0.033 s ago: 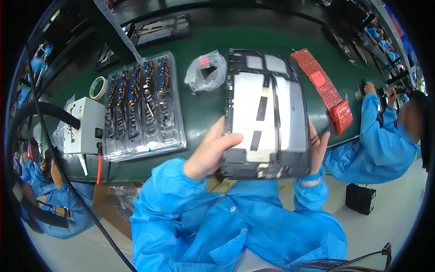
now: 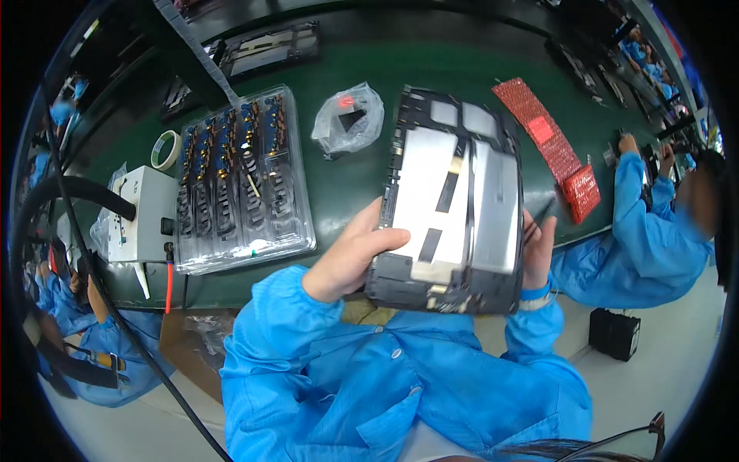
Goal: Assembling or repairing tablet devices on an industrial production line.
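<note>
Between my two hands, above the table's front edge, is a black-and-silver tablet-like device frame point(image 2: 431, 208). It has silver panels, dark strips and small parts along its lower end. My left hand point(image 2: 350, 254) is closed on its left edge, thumb lying over the front and the other fingers hidden behind. On the opposite edge my right hand point(image 2: 539, 250) grips it, its fingers partly hidden by the frame. Left of the frame, a clear plastic tray point(image 2: 308, 223) carries rows of small blue, gold and black parts. A clear plastic bag point(image 2: 350, 138) with something dark and red inside lies between them.
Red bubble wrap point(image 2: 531, 115) lies to the right on the green table point(image 2: 339, 196). At left stand a white box-shaped device point(image 2: 146, 208) with a black hose and a tape roll point(image 2: 165, 150). More frames point(image 2: 269, 50) lie at the back. A co-worker point(image 2: 654, 231) sits at right.
The frame has tilted clockwise, its lower end shifting slightly left and down. Both hands have kept their hold on it and moved with it a little.
</note>
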Available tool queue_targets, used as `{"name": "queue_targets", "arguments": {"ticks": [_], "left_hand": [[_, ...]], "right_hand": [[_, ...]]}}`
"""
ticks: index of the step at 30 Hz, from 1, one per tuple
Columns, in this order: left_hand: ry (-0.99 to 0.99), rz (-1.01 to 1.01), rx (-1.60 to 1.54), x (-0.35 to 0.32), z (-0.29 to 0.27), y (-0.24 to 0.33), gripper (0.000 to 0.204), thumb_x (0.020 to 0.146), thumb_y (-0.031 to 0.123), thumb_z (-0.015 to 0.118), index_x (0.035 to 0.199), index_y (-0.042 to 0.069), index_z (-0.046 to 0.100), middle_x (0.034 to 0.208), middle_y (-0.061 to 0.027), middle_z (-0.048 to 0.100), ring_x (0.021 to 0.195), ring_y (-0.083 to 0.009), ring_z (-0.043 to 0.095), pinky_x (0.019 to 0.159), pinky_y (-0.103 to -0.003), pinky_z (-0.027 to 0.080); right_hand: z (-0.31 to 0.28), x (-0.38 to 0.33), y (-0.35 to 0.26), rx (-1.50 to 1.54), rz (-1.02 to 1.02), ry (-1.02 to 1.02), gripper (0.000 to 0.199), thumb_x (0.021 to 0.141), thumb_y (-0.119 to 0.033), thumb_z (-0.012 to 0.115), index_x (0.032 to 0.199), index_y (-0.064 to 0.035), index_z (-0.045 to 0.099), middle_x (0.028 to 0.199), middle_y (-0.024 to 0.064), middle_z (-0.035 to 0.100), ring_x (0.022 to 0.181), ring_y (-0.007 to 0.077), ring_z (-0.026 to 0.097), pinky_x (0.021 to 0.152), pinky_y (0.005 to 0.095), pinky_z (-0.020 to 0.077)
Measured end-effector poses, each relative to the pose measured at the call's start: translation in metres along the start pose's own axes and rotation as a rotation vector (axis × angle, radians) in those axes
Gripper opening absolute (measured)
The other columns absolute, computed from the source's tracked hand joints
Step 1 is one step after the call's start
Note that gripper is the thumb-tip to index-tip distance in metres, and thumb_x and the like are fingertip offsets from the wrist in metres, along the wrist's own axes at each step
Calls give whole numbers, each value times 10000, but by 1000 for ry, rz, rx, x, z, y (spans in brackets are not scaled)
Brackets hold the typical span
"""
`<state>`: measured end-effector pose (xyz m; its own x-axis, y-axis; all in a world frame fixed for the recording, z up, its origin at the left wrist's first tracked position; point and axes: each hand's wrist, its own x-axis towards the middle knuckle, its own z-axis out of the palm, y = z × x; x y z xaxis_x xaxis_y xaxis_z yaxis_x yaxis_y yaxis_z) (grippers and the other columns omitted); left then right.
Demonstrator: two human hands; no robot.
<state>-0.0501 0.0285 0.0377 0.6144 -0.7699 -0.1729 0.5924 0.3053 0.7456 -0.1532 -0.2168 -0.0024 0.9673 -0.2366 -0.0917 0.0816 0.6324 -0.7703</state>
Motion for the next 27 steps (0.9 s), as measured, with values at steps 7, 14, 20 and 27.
{"name": "queue_targets", "arguments": {"ticks": [7, 14, 20, 27], "left_hand": [[181, 322, 949, -23, -13, 8, 628, 758, 149, 594, 1284, -44, 309, 1283, -202, 385, 1172, -298, 397, 976, -356, 310], [306, 447, 1775, -65, -5, -33, 598, 660, 172, 678, 1202, 34, 463, 1275, -181, 389, 1170, -387, 364, 953, -459, 326], [427, 424, 1801, -71, -28, -53, 552, 682, 136, 668, 1184, 26, 466, 1244, -178, 403, 1152, -401, 369, 926, -444, 368], [729, 326, 1576, -78, -29, -69, 541, 721, 107, 672, 1187, -37, 438, 1156, -218, 473, 1015, -377, 505, 826, -379, 453]], "right_hand": [[11, -10, 27, 5, 301, 234, 293, 844, -190, 510, 1077, -12, 517, 863, 55, 621, 557, 76, 536, 510, 198, 437], [57, -9, 83, 219, 205, 220, 99, 895, -161, 491, 949, -84, 521, 648, -36, 494, 413, 44, 274, 478, 234, 305], [31, -20, 43, -22, 682, -182, 171, 909, -161, 440, 998, -58, 542, 824, 79, 608, 461, 48, 292, 478, 226, 290], [7, 5, -3, -1616, -348, -11, 640, 596, -118, 766, 1164, -33, 482, 1171, 132, 496, 958, 255, 542, 715, 274, 462]]}}
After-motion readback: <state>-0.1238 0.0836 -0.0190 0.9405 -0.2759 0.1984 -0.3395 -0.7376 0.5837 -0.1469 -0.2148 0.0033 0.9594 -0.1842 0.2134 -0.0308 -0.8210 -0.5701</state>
